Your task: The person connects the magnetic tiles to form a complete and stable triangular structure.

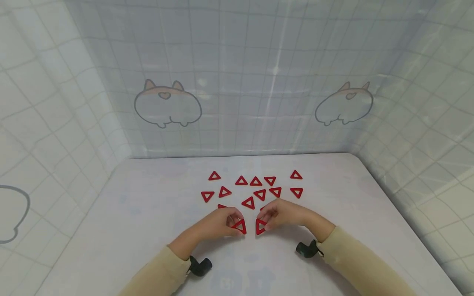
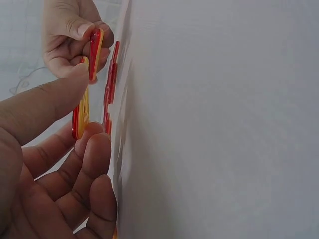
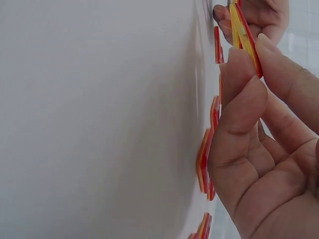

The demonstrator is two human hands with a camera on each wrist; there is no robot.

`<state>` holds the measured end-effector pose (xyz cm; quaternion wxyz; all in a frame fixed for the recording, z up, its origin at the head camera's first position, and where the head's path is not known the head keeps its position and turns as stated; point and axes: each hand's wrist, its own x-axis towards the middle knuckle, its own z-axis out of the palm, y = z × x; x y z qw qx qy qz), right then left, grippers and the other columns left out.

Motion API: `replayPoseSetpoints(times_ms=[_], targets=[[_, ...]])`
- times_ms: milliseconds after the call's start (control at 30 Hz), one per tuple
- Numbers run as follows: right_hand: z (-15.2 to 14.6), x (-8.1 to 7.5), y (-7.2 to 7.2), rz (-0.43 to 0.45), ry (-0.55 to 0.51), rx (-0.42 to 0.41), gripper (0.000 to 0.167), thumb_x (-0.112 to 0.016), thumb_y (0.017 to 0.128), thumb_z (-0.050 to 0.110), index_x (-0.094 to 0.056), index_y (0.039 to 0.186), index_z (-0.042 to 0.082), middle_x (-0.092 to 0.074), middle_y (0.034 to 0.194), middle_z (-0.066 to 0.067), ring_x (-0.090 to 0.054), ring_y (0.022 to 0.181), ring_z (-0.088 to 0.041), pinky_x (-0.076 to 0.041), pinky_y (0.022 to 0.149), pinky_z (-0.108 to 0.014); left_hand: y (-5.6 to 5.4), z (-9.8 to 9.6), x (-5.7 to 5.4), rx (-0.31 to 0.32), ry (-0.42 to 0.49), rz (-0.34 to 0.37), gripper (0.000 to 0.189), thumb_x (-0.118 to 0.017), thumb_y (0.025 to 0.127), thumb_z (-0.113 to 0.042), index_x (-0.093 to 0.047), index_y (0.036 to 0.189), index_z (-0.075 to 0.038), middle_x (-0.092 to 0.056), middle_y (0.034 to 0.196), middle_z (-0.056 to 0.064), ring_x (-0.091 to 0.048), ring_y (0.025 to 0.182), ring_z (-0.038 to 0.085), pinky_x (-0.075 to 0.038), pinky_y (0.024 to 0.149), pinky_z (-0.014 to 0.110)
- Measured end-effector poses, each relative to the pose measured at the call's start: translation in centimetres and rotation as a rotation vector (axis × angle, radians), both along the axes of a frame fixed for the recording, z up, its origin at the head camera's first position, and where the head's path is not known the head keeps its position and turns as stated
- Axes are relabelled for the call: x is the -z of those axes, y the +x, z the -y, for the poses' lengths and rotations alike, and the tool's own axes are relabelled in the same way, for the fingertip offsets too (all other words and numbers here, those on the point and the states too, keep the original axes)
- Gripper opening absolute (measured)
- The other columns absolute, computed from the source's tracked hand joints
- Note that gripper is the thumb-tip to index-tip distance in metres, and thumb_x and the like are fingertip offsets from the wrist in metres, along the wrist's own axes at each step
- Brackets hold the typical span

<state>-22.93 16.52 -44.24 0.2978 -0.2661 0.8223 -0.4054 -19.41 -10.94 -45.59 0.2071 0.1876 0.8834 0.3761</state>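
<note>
My left hand (image 1: 218, 224) pinches a hollow triangle tile (image 1: 243, 227) between thumb and fingertips, low over the white table (image 1: 148, 230). Opposite it, my right hand (image 1: 288, 213) holds a matching triangle tile (image 1: 258, 227) by one side. From above both tiles look red, and a narrow gap parts them. The left wrist view shows the left tile (image 2: 76, 122) edge-on, with a red face and a yellow face. Red and yellow also show on the right tile (image 3: 248, 37) in the right wrist view, between thumb and index finger.
Beyond the hands, several more red triangle tiles (image 1: 241, 183) lie flat on the table, pointing different ways. A few near the fingers are partly covered by the hands. Grid-patterned curtains (image 1: 237, 82) with cartoon drawings enclose the back and sides. A dark wrist device (image 1: 201, 267) sticks out from each sleeve.
</note>
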Motion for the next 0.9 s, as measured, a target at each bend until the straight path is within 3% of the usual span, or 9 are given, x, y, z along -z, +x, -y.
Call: replayPoseSetpoints(times_ms=[900], targets=[[1.7,0.8,-0.3,0.037,-0.036,-0.039,0.024,-0.079,0.086,0.009,-0.076,0.11,0.01,-0.073,0.09,0.001,-0.068,0.083,-0.017,-0.058,0.076,-0.03,0.0,-1.7,0.3,0.013,-0.046,-0.028,0.036,-0.087,0.079,-0.028,-0.069,0.108,-0.021,-0.062,0.089,-0.011,-0.058,0.081,0.014,-0.052,0.071,0.027]])
